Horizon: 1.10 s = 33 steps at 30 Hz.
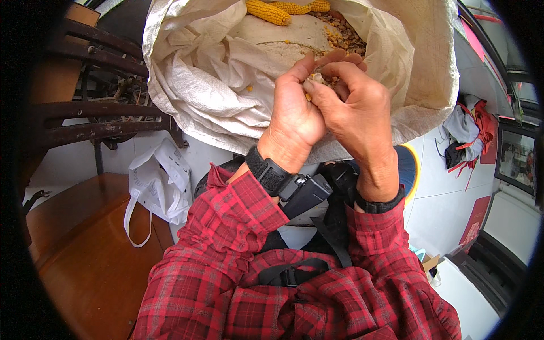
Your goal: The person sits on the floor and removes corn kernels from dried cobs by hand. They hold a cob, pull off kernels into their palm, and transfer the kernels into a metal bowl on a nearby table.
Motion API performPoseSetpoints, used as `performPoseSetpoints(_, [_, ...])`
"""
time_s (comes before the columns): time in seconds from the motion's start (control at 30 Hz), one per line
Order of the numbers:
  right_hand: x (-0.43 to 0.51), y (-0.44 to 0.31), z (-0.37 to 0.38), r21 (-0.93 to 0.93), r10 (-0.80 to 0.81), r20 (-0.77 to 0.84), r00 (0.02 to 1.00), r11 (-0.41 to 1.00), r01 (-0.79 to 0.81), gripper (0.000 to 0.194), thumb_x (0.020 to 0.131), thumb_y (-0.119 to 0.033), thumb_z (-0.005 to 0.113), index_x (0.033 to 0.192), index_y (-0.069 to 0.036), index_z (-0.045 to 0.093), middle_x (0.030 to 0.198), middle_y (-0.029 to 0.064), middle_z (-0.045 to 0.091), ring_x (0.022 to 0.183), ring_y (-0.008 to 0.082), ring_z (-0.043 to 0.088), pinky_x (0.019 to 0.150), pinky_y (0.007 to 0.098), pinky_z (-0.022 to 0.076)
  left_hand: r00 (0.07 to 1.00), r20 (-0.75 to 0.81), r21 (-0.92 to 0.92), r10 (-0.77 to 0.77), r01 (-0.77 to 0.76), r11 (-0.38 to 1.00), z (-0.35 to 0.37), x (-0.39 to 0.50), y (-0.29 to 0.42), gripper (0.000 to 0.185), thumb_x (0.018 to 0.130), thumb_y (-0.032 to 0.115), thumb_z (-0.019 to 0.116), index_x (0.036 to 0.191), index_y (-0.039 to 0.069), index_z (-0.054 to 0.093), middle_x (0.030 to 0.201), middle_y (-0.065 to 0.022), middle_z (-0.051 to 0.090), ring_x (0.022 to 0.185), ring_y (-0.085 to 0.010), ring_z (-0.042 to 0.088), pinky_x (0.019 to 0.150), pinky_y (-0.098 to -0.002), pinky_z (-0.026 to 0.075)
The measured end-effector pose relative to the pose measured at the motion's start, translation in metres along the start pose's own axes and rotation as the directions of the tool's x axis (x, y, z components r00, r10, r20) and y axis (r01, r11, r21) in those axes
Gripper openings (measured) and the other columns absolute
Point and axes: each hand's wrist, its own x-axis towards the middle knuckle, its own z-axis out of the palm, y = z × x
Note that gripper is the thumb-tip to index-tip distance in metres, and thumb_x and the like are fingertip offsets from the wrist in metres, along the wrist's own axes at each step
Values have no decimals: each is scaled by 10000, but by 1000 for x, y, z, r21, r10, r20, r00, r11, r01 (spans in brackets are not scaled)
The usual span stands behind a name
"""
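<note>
A large white woven sack [208, 93] lies open before me, its rim rolled outward. Over its near edge my left hand [297, 102] is turned palm up, cupping loose corn kernels and small pale bits. My right hand [355, 102] bends in from the right, thumb and index finger together at a small whitish piece [316, 78] above the left palm. Its other fingers are curled and partly hide the palm. Further inside the sack rest several yellow corn cobs [267, 12], with a heap of brown chips and loose kernels [346, 36] at the right.
At the left stand dark slatted wooden furniture [106, 127] and a brown wooden surface [97, 255], with a white carrier bag [159, 182] beside it. A blue round thing with a yellow rim [408, 170] is partly under the sack. Crumpled cloths [467, 127] lie on the tiled floor at right.
</note>
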Motion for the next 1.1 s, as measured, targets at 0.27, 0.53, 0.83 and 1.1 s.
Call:
performPoseSetpoints(0.27, [9,1,6,249,-55,-164,985,964,96,110,842,-61,633,867,31,688,681,58,637,597,136,581,538,247,452,958,256,-275,-129,200,940,-11,9,8,428,1026,296,339,1173,-56,534,1211,-212,587,1156,-315,557,1056,-428,421])
performPoseSetpoints(0.53, [20,19,-57,922,175,334,926,144,-359,360,906,-197,408,1030,80,602,820,154,595,510,130,403,403,219,305,968,230,-335,-105,179,925,-9,7,6,445,1038,323,305,1212,-42,492,1289,-232,535,1268,-356,475,1098,-512,359])
performPoseSetpoints(0.83, [4,16,-25,189,8,149,989,981,-36,236,855,9,603,1079,37,674,845,27,665,785,81,592,701,224,484,970,236,-257,-65,127,958,-7,8,8,477,1041,313,272,1232,-70,482,1301,-271,520,1263,-405,466,1112,-500,350])
performPoseSetpoints(1.1, [5,21,-15,180,-50,61,997,983,39,186,825,-53,617,988,4,686,847,206,684,789,294,697,712,339,534,978,206,-235,-44,93,968,-4,9,9,481,1048,299,260,1214,-89,491,1275,-284,532,1253,-405,471,1107,-483,363])
